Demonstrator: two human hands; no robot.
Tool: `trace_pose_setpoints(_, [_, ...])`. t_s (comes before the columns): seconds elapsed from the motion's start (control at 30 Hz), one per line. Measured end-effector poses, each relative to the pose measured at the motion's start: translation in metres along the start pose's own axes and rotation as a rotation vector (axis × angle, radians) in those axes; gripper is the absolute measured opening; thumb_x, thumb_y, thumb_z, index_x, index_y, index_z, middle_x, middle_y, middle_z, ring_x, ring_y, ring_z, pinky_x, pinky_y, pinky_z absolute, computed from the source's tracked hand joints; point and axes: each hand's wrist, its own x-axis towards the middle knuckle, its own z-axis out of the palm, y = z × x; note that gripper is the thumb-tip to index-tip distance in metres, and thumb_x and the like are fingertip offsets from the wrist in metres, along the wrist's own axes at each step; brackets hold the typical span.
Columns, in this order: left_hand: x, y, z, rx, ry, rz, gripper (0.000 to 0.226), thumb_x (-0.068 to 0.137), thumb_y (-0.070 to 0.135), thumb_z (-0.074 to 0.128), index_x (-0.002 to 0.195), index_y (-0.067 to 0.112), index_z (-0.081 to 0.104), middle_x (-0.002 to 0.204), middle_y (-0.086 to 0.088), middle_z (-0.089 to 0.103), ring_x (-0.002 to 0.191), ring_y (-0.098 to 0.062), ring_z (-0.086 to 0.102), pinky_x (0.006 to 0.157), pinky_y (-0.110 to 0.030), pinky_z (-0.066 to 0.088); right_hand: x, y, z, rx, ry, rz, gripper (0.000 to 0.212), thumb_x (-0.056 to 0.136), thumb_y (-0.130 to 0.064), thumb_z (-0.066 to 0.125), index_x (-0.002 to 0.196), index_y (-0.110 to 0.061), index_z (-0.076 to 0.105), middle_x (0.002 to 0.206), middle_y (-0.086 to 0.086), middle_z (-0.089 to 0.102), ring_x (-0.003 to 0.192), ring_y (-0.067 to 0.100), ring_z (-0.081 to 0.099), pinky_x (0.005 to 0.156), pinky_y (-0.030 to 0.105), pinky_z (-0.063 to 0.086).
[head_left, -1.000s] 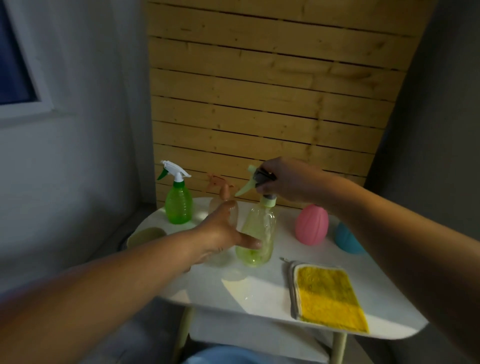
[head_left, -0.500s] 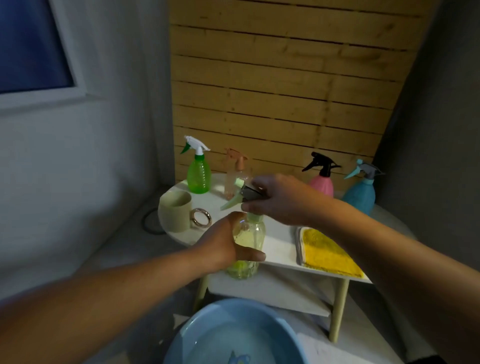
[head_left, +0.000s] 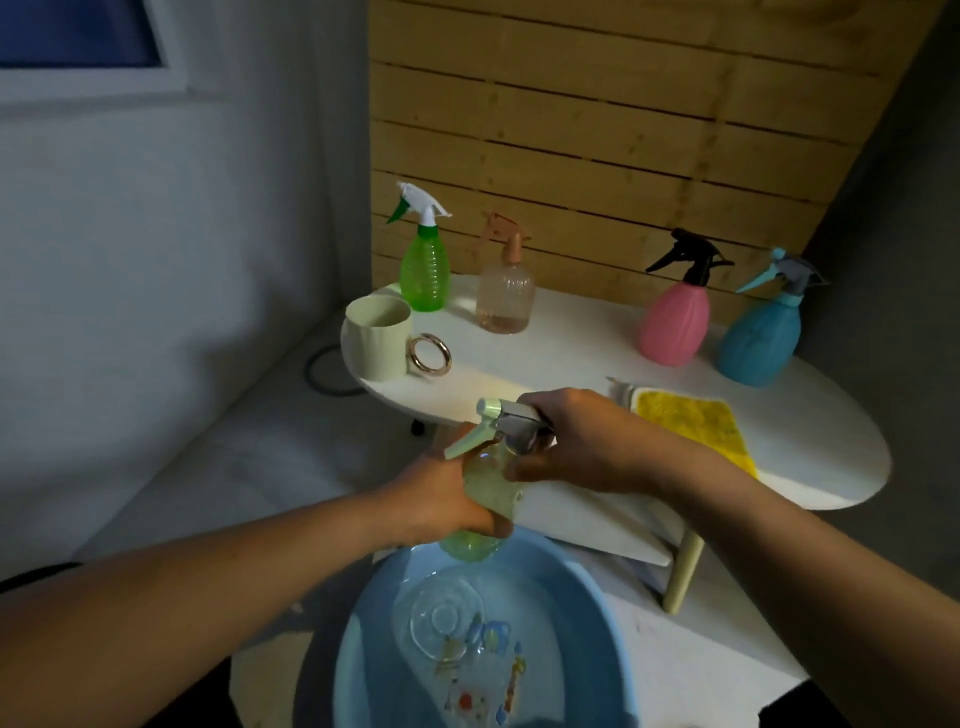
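Note:
A pale yellow-green clear spray bottle hangs over the far rim of a blue plastic basin. My left hand grips its body from the left. My right hand wraps round its grey and mint trigger head. The bottle's bottom sits just above the basin's water. The nozzle points left.
A white oval table holds a green spray bottle, a peach one, a pink one, a blue one, a cream mug and a yellow cloth. The wooden slat wall stands behind.
Both hands have carried the pale bottle off the table toward me and down over the blue basin. The view has tilted down, bringing the basin in.

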Motion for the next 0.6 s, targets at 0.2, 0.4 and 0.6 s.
trace_pose_setpoints(0.2, [0.006, -0.009, 0.001, -0.046, -0.057, 0.046, 0.065, 0.068, 0.007, 0.092, 0.113, 0.037, 0.057, 0.109, 0.006, 0.07, 0.102, -0.007, 0.068, 0.083, -0.023, 0.059, 0.001, 0.01, 0.013, 0.148, 0.027, 0.028, 0.051, 0.072, -0.059, 0.082, 0.11, -0.035, 0.059, 0.1, -0.013, 0.069, 0.091, 0.01, 0.065, 0.083, 0.038, 0.056])
trace_pose_setpoints(0.4, [0.017, -0.01, -0.006, -0.143, -0.17, 0.036, 0.066, 0.071, 0.017, 0.086, 0.126, 0.039, 0.057, 0.113, 0.006, 0.07, 0.108, -0.011, 0.069, 0.094, -0.038, 0.06, 0.003, 0.02, 0.003, 0.206, 0.043, 0.078, 0.038, 0.075, -0.053, 0.084, 0.089, -0.023, 0.066, 0.083, -0.006, 0.072, 0.078, 0.013, 0.067, 0.074, 0.042, 0.058])
trace_pose_setpoints(0.6, [0.023, -0.012, 0.004, -0.182, -0.178, 0.032, 0.099, 0.055, 0.05, 0.099, 0.138, 0.04, 0.046, 0.132, 0.013, 0.062, 0.124, -0.007, 0.061, 0.104, -0.041, 0.055, 0.013, 0.024, 0.003, 0.414, 0.068, 0.23, 0.032, 0.073, -0.042, 0.084, 0.074, -0.013, 0.072, 0.07, 0.006, 0.071, 0.062, 0.009, 0.057, 0.065, 0.037, 0.052])
